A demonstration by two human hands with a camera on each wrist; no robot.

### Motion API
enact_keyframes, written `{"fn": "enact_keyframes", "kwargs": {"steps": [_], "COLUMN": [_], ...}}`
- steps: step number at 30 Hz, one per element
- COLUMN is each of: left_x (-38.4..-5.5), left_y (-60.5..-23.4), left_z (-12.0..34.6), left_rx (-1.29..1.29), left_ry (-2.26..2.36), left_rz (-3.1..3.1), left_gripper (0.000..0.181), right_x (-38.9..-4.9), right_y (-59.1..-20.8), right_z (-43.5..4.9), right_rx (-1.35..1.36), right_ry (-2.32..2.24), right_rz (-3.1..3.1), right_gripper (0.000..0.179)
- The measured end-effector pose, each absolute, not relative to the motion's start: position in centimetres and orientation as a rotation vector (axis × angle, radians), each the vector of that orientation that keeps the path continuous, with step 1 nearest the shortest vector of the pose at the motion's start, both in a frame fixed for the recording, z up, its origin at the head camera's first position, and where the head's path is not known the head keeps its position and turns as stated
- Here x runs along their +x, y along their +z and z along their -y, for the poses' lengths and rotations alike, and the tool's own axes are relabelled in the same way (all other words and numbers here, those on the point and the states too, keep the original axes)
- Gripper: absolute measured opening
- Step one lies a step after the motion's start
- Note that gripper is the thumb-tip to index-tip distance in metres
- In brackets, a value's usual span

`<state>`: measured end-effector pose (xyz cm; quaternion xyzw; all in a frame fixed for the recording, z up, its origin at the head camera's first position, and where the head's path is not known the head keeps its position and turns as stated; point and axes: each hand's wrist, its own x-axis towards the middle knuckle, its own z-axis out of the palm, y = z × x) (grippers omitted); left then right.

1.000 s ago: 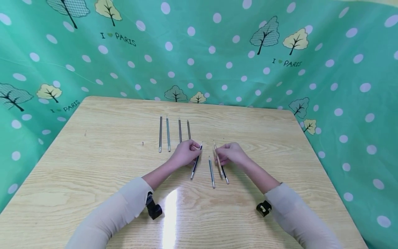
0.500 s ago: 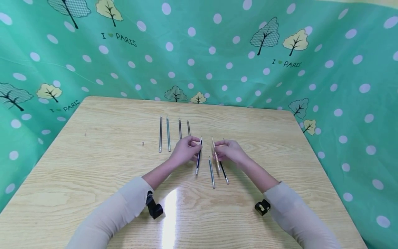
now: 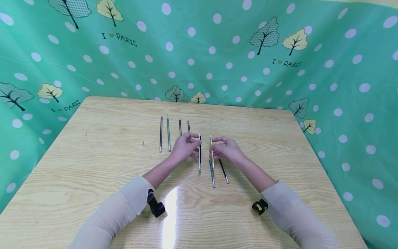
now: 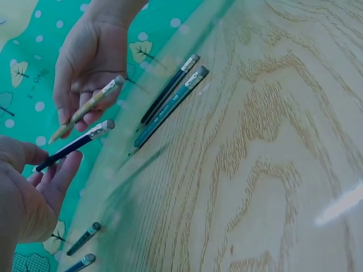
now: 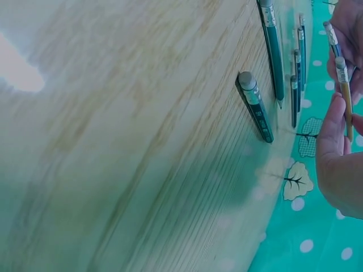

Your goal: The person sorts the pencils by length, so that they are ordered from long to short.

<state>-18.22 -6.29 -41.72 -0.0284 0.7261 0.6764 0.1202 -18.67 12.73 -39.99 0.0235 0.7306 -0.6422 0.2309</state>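
Observation:
In the head view my left hand [image 3: 184, 146] pinches a dark navy pencil [image 3: 200, 157] with a white eraser end toward me. Facing it, my right hand [image 3: 228, 149] pinches a tan pencil [image 3: 212, 160], eraser also toward me. The two pencils stand nearly parallel with a narrow gap between them. Below the right hand a teal pencil [image 3: 212, 178] and a black pencil [image 3: 223, 170] lie on the table. The left wrist view shows the navy pencil [image 4: 74, 145] between thumb and fingers, above the tabletop.
Left of the left hand, a black pencil [image 3: 160, 135], a teal pencil [image 3: 168, 135] and two dark pencils, one [image 3: 180, 127] partly hidden by the hand, lie in a row. A tiny scrap [image 3: 143, 143] is on the wooden table [image 3: 93, 166]. A green dotted cloth [image 3: 199, 52] hangs behind.
Both hands have moved slightly away from me with their pencils, the right hand also leftward. The navy and tan pencils have turned from slanted to nearly straight up and down in the head view.

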Motion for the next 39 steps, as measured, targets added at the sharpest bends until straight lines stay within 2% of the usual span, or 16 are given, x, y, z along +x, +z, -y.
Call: {"fn": "enact_keyframes", "kwargs": {"steps": [29, 36, 39], "left_x": [-18.4, -18.2, -18.7], "left_y": [-41.1, -39.9, -40.6], "left_z": [6.1, 6.2, 6.2], "left_rx": [-0.092, -0.111, -0.113], "left_ry": [2.026, 2.021, 2.046], "left_rz": [-2.071, -2.061, -2.056], "left_gripper": [0.039, 0.04, 0.04], "right_x": [-18.7, -18.9, -19.0], "right_y": [-40.1, -39.9, -39.7], "right_z": [-12.0, -11.9, -11.9], "right_rx": [0.023, 0.015, 0.01], "right_ry": [-1.828, -1.816, -1.83], "right_rz": [-2.001, -2.024, -2.022], "right_gripper": [0.043, 0.043, 0.043]}}
